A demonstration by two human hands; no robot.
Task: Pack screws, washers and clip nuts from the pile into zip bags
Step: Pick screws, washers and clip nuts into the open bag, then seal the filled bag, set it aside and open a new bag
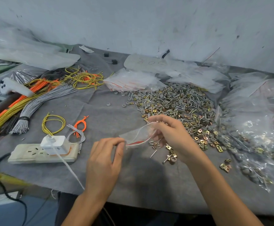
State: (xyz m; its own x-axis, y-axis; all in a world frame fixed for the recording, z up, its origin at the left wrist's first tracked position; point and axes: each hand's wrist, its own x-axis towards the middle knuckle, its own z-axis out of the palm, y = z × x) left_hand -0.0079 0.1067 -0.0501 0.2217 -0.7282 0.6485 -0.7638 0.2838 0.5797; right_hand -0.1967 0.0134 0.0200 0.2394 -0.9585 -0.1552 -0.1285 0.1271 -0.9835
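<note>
The person's left hand (107, 154) is pinching, between thumb and forefinger, the near corner of a small clear plastic zip bag with a red strip along its mouth (138, 136). The right hand (170, 132) is gripping the opposite end, its fingers curled round the film. Both hands are clamped on the same bag, which is hanging between them just above the grey felt cloth covering the table (100, 108) rather than lying on it. Held at both ends like this, the mouth is bowing apart, which I judge is meant to make room for parts to be dropped in. Whether anything is already inside is too hard to tell through the film.

The bag is hovering right at the near edge of the big loose pile of silver screws, grey round washers and brass-coloured clip nuts (173, 101), which is making each reach short. A small cluster of screws, clip nuts and a washer (169, 152) is lying just beneath the right hand, apart from the main heap. It is probably a counted portion waiting for this bag.

A stack of empty clear zip bags (129, 82) is sitting at the far side of the pile, and large transparent sacks of hardware (253, 128) are lying to the right. On the left, well apart, bundles of yellow, orange and grey wires (19, 108) and a white power strip with a charger plugged in (41, 154) are sitting out of the way
</note>
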